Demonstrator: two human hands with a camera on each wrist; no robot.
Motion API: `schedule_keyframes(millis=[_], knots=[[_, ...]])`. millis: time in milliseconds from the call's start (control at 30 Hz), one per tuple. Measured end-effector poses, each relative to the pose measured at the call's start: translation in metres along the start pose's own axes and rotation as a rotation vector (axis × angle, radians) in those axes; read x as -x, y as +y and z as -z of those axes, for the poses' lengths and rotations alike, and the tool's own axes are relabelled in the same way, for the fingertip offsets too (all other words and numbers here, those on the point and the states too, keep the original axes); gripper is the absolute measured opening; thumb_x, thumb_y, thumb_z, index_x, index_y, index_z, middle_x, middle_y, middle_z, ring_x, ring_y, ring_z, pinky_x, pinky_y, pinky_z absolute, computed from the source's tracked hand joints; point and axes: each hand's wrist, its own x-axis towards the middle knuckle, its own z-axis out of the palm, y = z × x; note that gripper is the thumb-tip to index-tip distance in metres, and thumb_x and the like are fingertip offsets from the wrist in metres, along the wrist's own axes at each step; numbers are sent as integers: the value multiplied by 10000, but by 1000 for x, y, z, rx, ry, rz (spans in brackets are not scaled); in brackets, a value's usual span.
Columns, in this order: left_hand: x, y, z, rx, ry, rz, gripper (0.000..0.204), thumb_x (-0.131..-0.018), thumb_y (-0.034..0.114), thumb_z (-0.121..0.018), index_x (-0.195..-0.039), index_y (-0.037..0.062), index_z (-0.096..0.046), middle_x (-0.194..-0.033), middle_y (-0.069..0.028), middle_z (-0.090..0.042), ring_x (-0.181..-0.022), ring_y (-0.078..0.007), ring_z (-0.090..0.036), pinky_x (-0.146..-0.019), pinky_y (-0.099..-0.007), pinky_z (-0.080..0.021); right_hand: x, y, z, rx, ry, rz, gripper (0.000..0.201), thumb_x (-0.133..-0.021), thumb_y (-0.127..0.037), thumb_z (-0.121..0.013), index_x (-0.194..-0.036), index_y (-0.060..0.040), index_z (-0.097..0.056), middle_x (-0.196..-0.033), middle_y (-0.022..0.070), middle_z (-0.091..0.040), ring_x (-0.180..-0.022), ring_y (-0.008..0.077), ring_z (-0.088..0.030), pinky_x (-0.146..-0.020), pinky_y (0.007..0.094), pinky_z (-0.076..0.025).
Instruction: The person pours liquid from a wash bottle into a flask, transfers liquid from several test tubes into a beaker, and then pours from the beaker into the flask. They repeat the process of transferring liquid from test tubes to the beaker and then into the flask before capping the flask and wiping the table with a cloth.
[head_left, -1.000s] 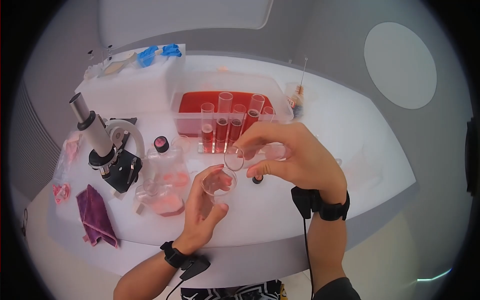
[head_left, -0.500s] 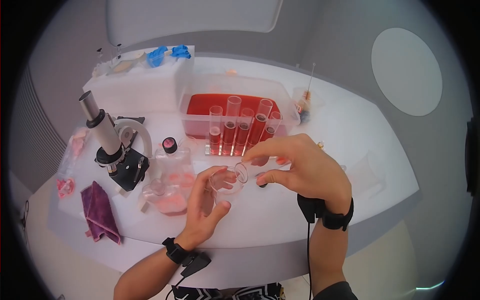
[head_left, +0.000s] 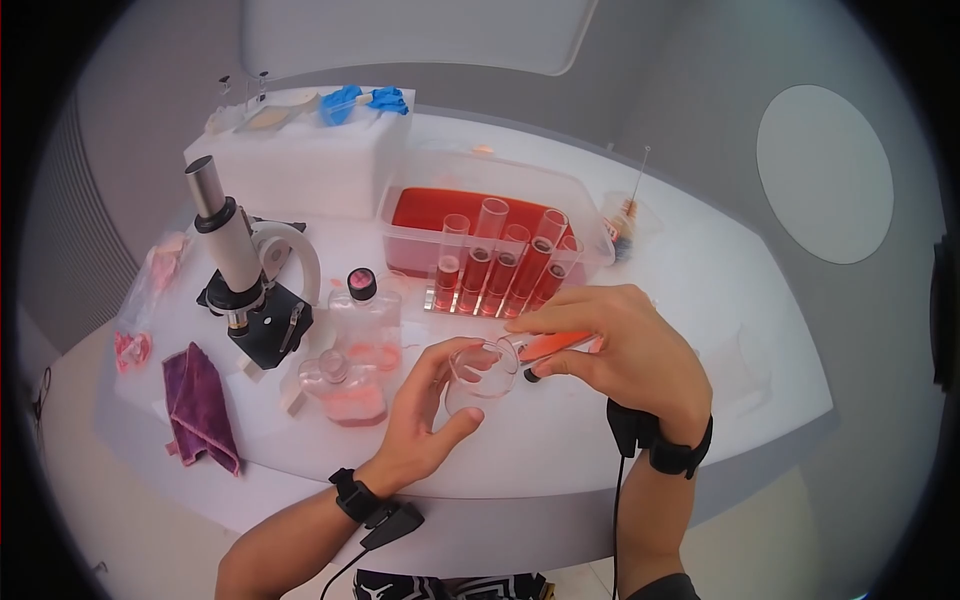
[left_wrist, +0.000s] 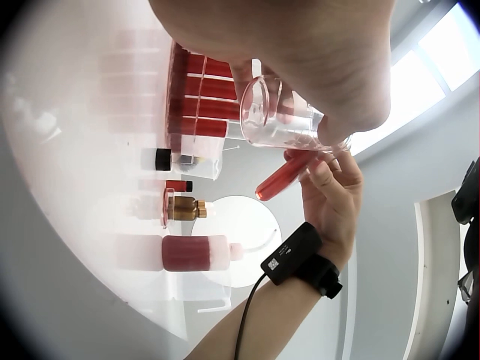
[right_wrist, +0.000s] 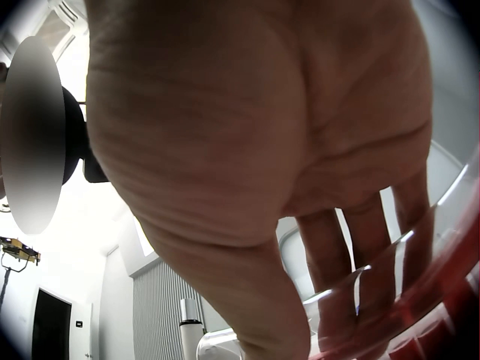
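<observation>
My left hand (head_left: 425, 420) grips a clear glass beaker (head_left: 482, 372), its fingers curled round the far side. In my right hand (head_left: 645, 360) a tilted test tube (head_left: 558, 345) is pinched between thumb and fingers, its mouth beside the beaker's rim; I cannot tell if they touch. The left wrist view shows red liquid in the tube (left_wrist: 281, 180), its rounded end pointing away from my right hand (left_wrist: 334, 206); the beaker (left_wrist: 277, 124) looks empty. In the right wrist view my palm (right_wrist: 247, 135) covers much of the picture, with the tube along the lower right.
Behind the hands stand a rack of red-filled tubes (head_left: 505, 275) and a plastic tub (head_left: 400, 238) of red liquid. On the left are a microscope (head_left: 232, 250), two flasks (head_left: 345, 398) and a purple cloth (head_left: 198, 410). A small black cap (head_left: 531, 376) lies near the right hand.
The head view has shifted, so the table things appear further right. The tube's mouth has come nearer the beaker, and red liquid now shows along the tube in the head view.
</observation>
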Motion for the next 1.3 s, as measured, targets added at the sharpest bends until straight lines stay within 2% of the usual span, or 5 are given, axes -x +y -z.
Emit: schedule_keyframes(millis=[400, 733, 800, 900, 1300], knots=[[1, 5, -2, 26, 30, 61, 667, -970, 106, -705, -1555, 16, -396, -1445, -159, -544, -1349, -251, -534, -1159, -423, -396, -2, -10, 2, 29, 16, 59, 388, -788, -1, -808, -1173, -37, -771, -983, 165, -745, -951, 387, -662, -845, 447, -526], [0, 4, -1, 51, 15, 50, 652, -989, 131, -693, -1556, 19, -389, -1449, -172, -547, -1337, -263, -549, -1150, -426, -408, -3, -6, -2, 63, 24, 78, 379, -794, -4, -808, -1170, -38, -770, -994, 163, -744, -965, 384, -657, -862, 455, -520], [1, 3, -1, 52, 21, 42, 657, -988, 131, -694, -1558, 19, -386, -1452, -174, -546, -1338, -262, -547, -1151, -427, -408, -4, -2, -4, 88, 74, 166, 482, -724, -12, -871, -1195, -69, -782, -993, 149, -777, -849, 342, -713, -789, 385, -563], [1, 3, -1, 68, 20, 59, 668, -983, 135, -698, -1561, 18, -383, -1453, -176, -546, -1344, -265, -543, -1156, -429, -404, -1, -2, -4, 33, 32, 45, 396, -798, -31, -825, -1188, -81, -782, -1075, 128, -763, -1051, 368, -639, -940, 436, -518], [1, 4, -1, 64, 25, 73, 666, -973, 141, -704, -1549, 15, -396, -1442, -166, -557, -1343, -258, -545, -1151, -419, -416, -1, 1, -6, 66, 54, 71, 391, -811, -63, -842, -1196, -92, -778, -1109, 121, -766, -1031, 346, -668, -920, 420, -542]])
